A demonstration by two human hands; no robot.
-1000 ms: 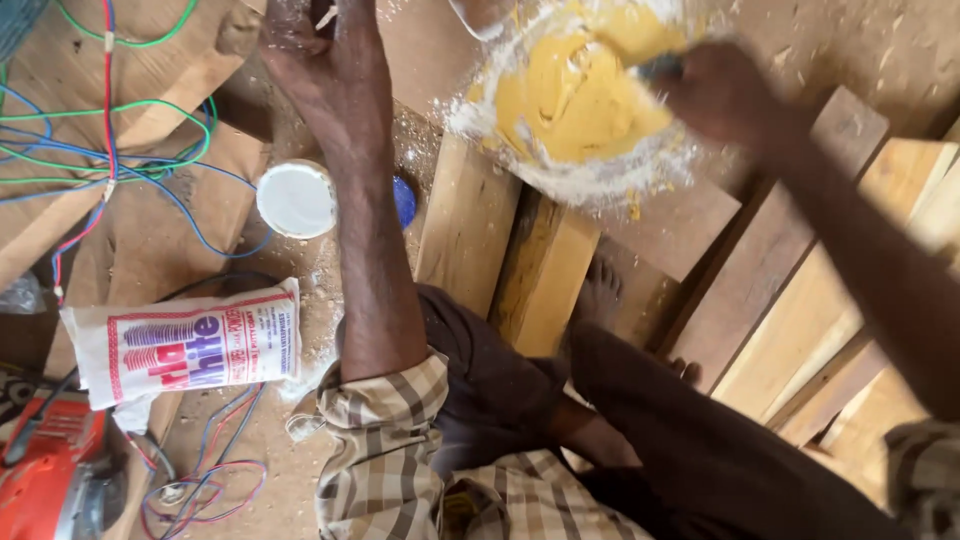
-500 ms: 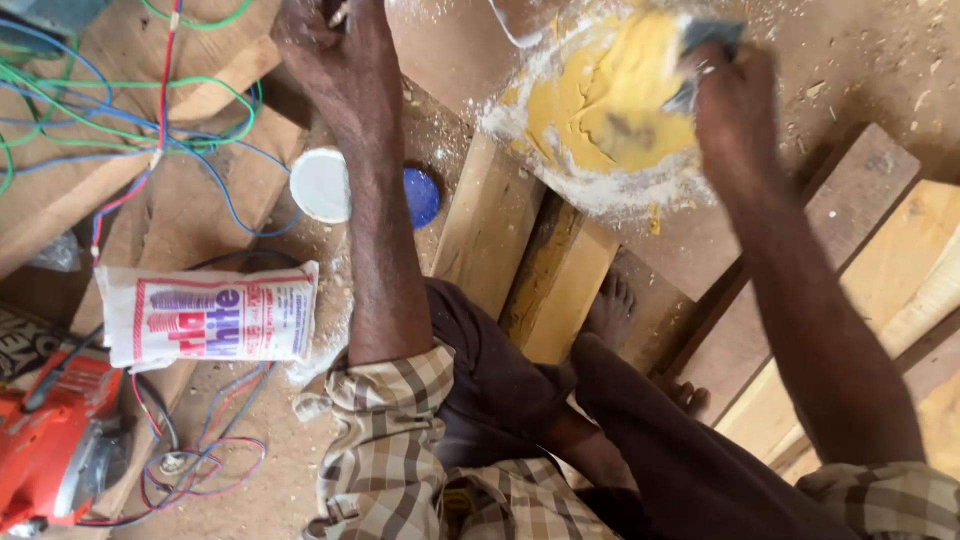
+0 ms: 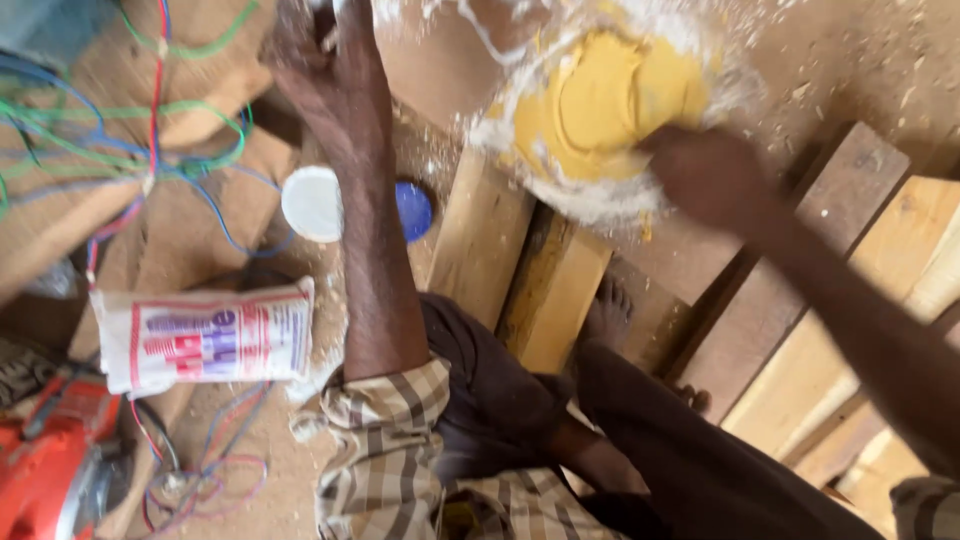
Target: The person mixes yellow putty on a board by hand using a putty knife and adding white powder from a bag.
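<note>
Yellow paste (image 3: 610, 100) sits heaped on the wooden board (image 3: 700, 250) ahead of us, ringed with white powder (image 3: 590, 200). Our right hand (image 3: 705, 175) is down at its near edge, too blurred to tell its grip. Our left hand (image 3: 325, 65) rests on the board with fingers curled, beyond the white lid (image 3: 312, 203).

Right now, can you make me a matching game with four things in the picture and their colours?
Things:
1. paste
2. round lid
3. power tool
4. small cap

Colours:
a. blue
b. yellow
c. red-orange
d. white

Pairs: 1-b, 2-d, 3-c, 4-a
</note>
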